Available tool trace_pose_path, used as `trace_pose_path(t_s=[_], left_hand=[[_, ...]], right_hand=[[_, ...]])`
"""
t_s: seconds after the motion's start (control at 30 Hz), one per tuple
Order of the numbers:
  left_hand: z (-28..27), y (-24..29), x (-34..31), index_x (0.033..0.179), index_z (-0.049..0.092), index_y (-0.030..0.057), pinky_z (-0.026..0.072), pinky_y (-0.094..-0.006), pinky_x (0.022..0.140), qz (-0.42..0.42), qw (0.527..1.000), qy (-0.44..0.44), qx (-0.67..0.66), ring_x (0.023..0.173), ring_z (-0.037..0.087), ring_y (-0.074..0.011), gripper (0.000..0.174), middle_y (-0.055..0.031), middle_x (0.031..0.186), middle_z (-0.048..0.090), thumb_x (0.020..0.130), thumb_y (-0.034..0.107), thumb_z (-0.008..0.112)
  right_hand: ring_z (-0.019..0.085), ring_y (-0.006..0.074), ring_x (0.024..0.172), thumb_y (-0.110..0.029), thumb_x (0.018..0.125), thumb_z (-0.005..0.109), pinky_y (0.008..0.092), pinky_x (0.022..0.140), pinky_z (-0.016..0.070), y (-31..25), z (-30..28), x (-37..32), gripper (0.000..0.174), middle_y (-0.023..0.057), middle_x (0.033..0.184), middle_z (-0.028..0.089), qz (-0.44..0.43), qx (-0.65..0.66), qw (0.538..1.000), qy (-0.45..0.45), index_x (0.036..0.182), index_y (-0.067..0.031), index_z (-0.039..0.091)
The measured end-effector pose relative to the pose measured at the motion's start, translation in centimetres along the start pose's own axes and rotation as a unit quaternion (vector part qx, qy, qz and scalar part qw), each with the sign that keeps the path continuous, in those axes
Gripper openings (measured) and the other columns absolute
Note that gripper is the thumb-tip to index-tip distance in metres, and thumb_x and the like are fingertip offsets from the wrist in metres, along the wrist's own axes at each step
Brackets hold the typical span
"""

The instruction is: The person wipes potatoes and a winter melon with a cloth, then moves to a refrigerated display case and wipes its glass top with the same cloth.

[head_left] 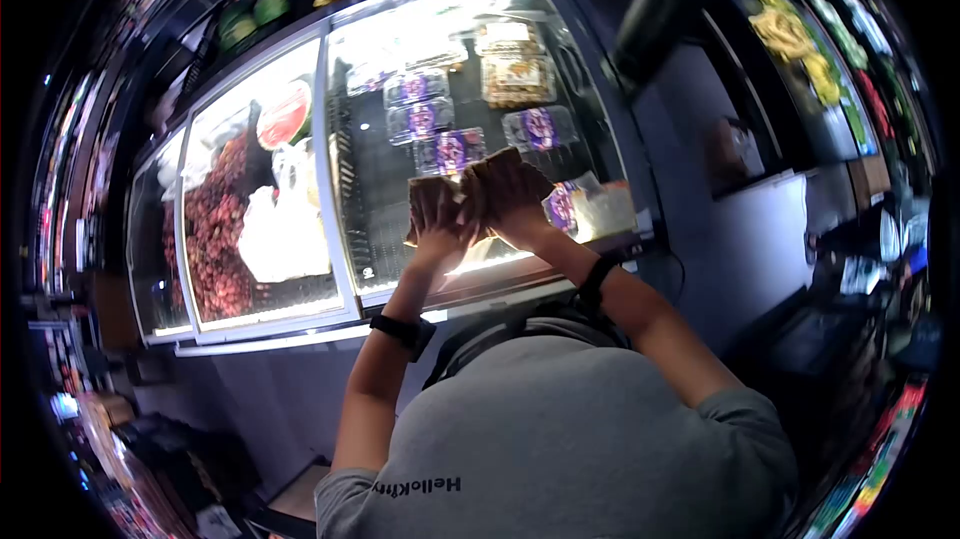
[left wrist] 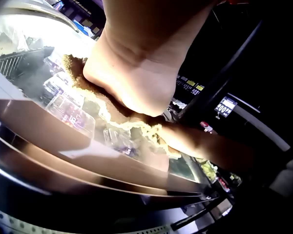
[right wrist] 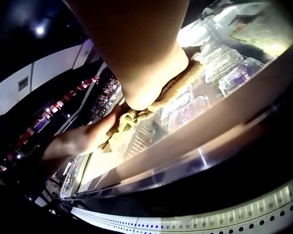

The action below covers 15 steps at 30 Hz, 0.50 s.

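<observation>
A brown cloth (head_left: 427,195) lies bunched on the glass top of a lit display case, under both hands. The left hand (head_left: 440,224) rests on its left part with fingers spread forward. Close beside it, the right hand (head_left: 512,207) presses on the right part, fingers extended. In the left wrist view, the heel of the left hand (left wrist: 129,87) bears on the cloth (left wrist: 107,109), whose edge is fluffy. The right wrist view has the heel of the right hand (right wrist: 154,80) on the cloth (right wrist: 178,87); its fingers are hidden there.
Through the glass show clear packs with purple labels (head_left: 420,121), a pack of brown items (head_left: 517,79), red grapes (head_left: 217,229), a white bag (head_left: 283,234) and a cut melon (head_left: 284,117). A metal frame (head_left: 340,189) divides the case. Bananas (head_left: 790,34) lie at the right.
</observation>
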<state>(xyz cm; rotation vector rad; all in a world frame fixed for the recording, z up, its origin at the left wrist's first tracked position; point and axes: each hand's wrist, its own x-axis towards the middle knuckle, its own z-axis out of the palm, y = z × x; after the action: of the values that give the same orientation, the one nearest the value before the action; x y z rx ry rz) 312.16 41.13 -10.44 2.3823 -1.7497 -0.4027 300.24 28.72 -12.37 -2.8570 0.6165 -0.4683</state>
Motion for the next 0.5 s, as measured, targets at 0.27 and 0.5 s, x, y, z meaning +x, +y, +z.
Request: trace_pose_path(t_s=[0.27, 0.5], left_hand=[[1.4, 1.9, 2.3, 0.126, 0.043, 0.0208, 0.0020, -0.0616, 0.100, 0.087, 0.989, 0.114, 0.036, 0.128, 0.003, -0.0471, 0.049, -0.0196, 0.142, 0.008, 0.079, 0.026, 0.051], [0.5, 4.0, 3.6, 0.135, 0.026, 0.0306, -0.0058, -0.0615, 0.098, 0.011, 0.998, -0.049, 0.031, 0.129, -0.009, -0.0455, 0.055, -0.0203, 0.143, -0.011, 0.083, 0.039, 0.043]], right_hand=[[0.022, 0.0341, 0.127, -0.039, 0.073, 0.054, 0.0500, 0.102, 0.0164, 2.3, 0.4, -4.8, 0.065, 0.0127, 0.135, 0.031, 0.005, -0.027, 0.995, 0.098, 0.128, -0.0069, 0.039], [0.016, 0.0343, 0.129, -0.041, 0.077, 0.051, 0.0487, 0.104, 0.0116, 4.3, -2.6, -5.7, 0.068, 0.0120, 0.139, 0.024, 0.048, -0.035, 0.998, 0.022, 0.133, -0.0077, 0.031]])
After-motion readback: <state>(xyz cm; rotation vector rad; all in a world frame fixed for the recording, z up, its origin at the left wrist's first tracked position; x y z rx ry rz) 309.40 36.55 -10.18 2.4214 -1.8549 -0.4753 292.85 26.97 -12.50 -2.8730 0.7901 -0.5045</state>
